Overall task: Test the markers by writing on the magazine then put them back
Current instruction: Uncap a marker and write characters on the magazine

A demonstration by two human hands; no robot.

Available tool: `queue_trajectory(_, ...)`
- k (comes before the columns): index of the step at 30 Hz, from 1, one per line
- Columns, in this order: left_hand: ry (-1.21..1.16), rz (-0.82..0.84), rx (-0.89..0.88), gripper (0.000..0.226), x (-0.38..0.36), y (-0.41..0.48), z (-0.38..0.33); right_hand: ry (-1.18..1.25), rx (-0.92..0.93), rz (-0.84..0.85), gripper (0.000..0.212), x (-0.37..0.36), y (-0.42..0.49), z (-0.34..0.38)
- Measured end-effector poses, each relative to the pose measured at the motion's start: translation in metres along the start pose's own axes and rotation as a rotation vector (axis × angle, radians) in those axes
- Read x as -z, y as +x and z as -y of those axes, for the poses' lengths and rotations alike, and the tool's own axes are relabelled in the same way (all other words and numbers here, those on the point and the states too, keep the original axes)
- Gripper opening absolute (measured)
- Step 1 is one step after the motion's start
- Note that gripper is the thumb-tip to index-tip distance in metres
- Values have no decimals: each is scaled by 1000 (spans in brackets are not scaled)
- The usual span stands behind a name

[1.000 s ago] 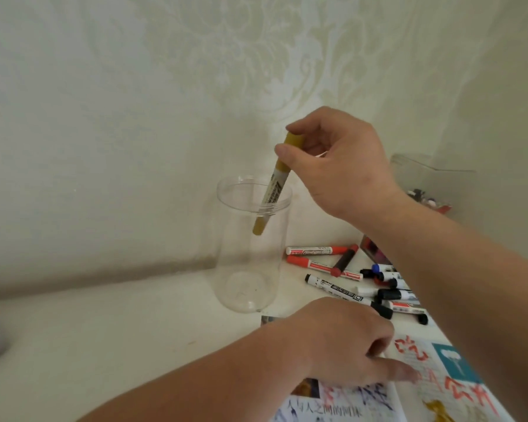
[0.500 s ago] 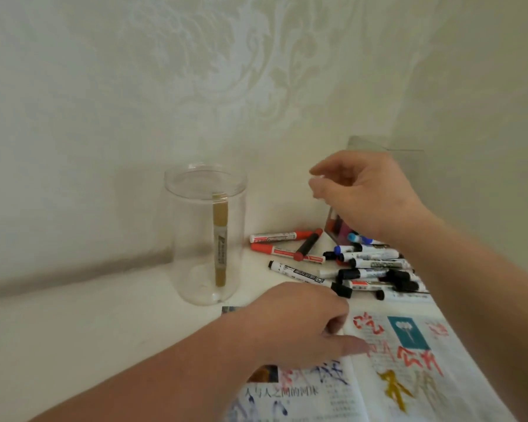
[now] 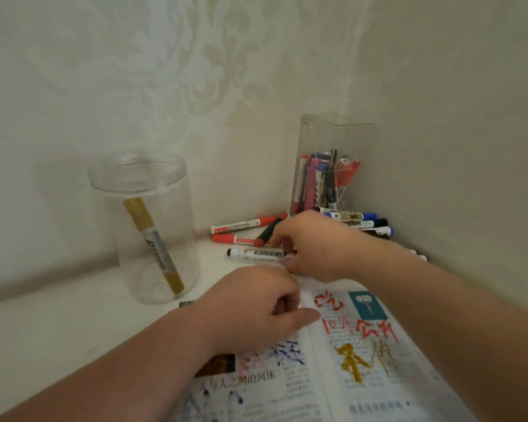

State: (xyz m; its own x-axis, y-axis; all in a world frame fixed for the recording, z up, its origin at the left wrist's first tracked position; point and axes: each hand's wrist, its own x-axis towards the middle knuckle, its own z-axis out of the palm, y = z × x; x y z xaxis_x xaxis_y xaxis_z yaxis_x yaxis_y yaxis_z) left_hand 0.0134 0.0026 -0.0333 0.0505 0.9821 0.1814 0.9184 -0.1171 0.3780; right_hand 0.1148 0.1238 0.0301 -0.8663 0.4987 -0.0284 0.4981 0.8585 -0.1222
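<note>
Tabletop (image 3: 58, 330) lies open left of jar (image 3: 153, 239); markers (image 3: 244, 228) crowd the corner.

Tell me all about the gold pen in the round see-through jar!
The gold marker is capped, with a gold cap on top, a silvery white label with black letters round its middle, and a gold bottom end. It looks like plastic. It stands alone inside the clear round jar, tilted, with its top leaning left toward the jar's wall and its bottom end down on the jar's floor. Only the jar touches it.
</note>
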Motion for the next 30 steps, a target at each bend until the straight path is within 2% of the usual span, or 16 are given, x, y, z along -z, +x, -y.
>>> queue_trajectory(4, 61, -173, -5, 58, -3, 0, 4, 197, -66, -136, 19, 19, -26, -26)
queue_trajectory(6, 82, -257, 0, 61, -3, 1, 4, 558, -135, -155, 13, 20, -41, -39)
queue_trajectory(9, 80, -330, -15, 56, -4, 0, 0, 1222, -178, -65, 15, 7, -61, -54)
queue_trajectory(11, 83, -367, -31, 53, -5, 1, -5, 1492, -156, -34, 22, -8, -68, -60)
queue_trajectory(13, 107, -387, -50, 45, -8, 5, -7, 1611, -125, -21, 24, -21, -70, -61)
queue_trajectory(15, 124, -397, -88, 35, -10, 10, -7, 1627, -113, 17, 25, -29, -69, -60)
queue_trajectory(20, 43, -313, -88, 42, -10, 12, -10, 1688, -75, -36, 24, -37, -70, -67)
queue_trajectory(22, 75, -291, -98, 38, -12, 14, -11, 1661, -38, -64, 26, -36, -72, -66)
queue_trajectory(26, 6, -259, -65, 24, -16, 15, -13, 1161, -11, -225, 21, -27, -79, -56)
queue_trajectory(30, -109, -169, -79, 20, -16, 14, -15, 1038, 96, -297, 12, -27, -81, -52)
